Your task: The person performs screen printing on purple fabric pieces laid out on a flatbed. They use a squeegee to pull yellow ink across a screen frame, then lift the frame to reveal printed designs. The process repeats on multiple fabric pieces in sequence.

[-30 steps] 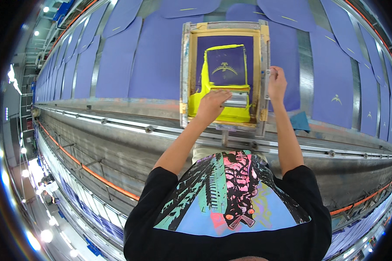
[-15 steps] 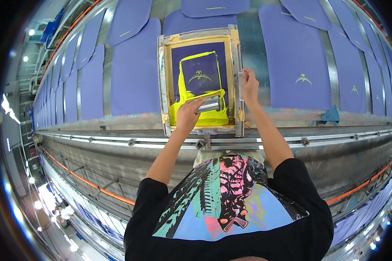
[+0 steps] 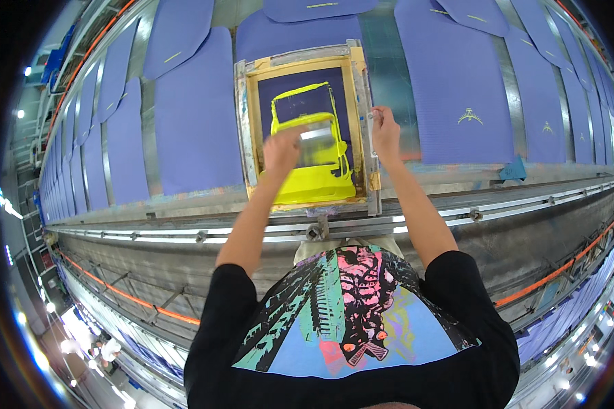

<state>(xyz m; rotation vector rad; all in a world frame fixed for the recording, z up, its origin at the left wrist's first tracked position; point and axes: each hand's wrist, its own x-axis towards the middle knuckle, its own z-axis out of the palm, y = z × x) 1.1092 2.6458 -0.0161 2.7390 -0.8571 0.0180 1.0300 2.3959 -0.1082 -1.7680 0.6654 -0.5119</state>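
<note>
A screen-printing frame (image 3: 243,136) with taped edges lies on the long table before me. Its dark mesh carries a thick pool of bright yellow ink (image 3: 314,187), and a yellow outline runs up toward the far end. My left hand (image 3: 282,151), smeared by motion, is closed around a metal squeegee (image 3: 316,140) in the middle of the mesh. A band of ink lies just beyond the blade. At the frame's right side, my right hand (image 3: 387,133) is closed on the metal edge bar, which shows beside the fingers.
Flat purple panels (image 3: 454,88) line the table on both sides, a few bearing a small yellow print (image 3: 470,116). A blue scrap (image 3: 513,169) sits at the near edge on the right. A metal rail (image 3: 150,232) with bolts runs between me and the table.
My left hand has pushed the squeegee away from me, from the near part of the mesh to its middle, carrying ink along. My right hand stays on the frame's edge. The view has shifted slightly.
</note>
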